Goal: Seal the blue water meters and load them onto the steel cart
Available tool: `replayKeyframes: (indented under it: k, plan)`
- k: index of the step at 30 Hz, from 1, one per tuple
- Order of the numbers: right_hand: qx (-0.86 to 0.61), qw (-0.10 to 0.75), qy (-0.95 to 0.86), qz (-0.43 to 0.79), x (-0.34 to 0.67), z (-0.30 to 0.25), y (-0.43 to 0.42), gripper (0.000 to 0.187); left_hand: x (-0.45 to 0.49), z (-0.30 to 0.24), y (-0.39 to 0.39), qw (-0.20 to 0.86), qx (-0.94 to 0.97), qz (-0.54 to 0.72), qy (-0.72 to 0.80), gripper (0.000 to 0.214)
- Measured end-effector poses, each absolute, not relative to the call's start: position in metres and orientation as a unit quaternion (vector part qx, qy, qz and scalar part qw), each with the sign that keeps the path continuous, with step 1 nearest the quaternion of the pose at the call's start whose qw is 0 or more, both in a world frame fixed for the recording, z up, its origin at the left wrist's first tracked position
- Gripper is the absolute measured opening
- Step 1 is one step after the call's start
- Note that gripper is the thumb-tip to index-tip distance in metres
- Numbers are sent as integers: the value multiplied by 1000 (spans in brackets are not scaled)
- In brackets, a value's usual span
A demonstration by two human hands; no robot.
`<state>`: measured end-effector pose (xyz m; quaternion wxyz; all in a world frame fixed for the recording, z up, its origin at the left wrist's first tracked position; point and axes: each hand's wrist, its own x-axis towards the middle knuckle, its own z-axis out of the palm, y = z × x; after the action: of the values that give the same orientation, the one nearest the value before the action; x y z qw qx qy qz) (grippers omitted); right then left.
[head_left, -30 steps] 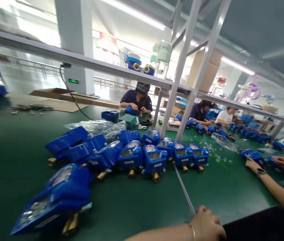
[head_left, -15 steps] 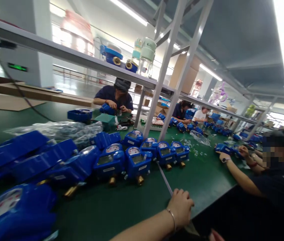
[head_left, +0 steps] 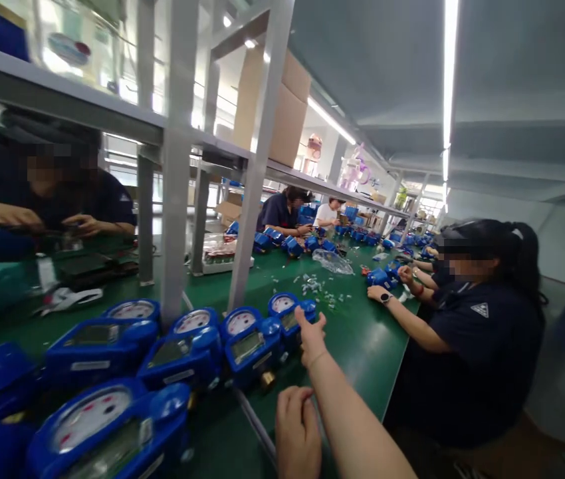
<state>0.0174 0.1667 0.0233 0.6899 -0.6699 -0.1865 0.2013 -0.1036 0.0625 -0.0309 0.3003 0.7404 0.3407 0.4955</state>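
Blue water meters with round dials and small display windows stand in a row on the green table (head_left: 362, 359). At the right end of the row, my right hand (head_left: 313, 331) reaches over a blue water meter (head_left: 282, 307), fingers apart near its right side. Whether the fingertips touch it I cannot tell. Lower down, my left hand (head_left: 296, 426) is by the table, its fingers curled together; anything inside them is hidden. A thin grey strip (head_left: 252, 416) runs along the table just left of that hand. Another water meter (head_left: 250, 342) with a brass fitting stands close by.
Metal shelf posts (head_left: 177, 166) rise behind the meters. Small clear pieces (head_left: 312, 285) and a plastic bag (head_left: 333, 261) lie beyond. A co-worker (head_left: 486, 346) sits on the right, handling blue meters; another person (head_left: 63, 186) works across the table on the left.
The view has swung right and closer to the row's end. My right hand has come into full view, stretched out to the last meter. My left hand remains curled near the strip.
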Motion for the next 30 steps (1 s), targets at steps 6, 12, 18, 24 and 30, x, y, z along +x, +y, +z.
replayKeyframes:
  k: [6, 12, 18, 24, 30]
  plan:
    - [-655, 718, -189, 141, 32, 9, 176, 45, -95, -32, 67, 329, 733, 500, 324, 28]
    - [-610, 762, -191, 102, 46, 6, 159, 39, -95, -28, 71, 312, 738, 501, 326, 28]
    - [-570, 796, -177, 102, 59, 3, 80, 54, -91, -17, 61, 246, 753, 528, 306, 33]
    - [-529, 808, -235, 107, 60, -2, -52, 62, -80, 10, 68, 222, 815, 466, 263, 73]
    - [-508, 799, -290, 138, 59, -15, -134, 65, -65, 22, 96, 252, 925, 233, 162, 86]
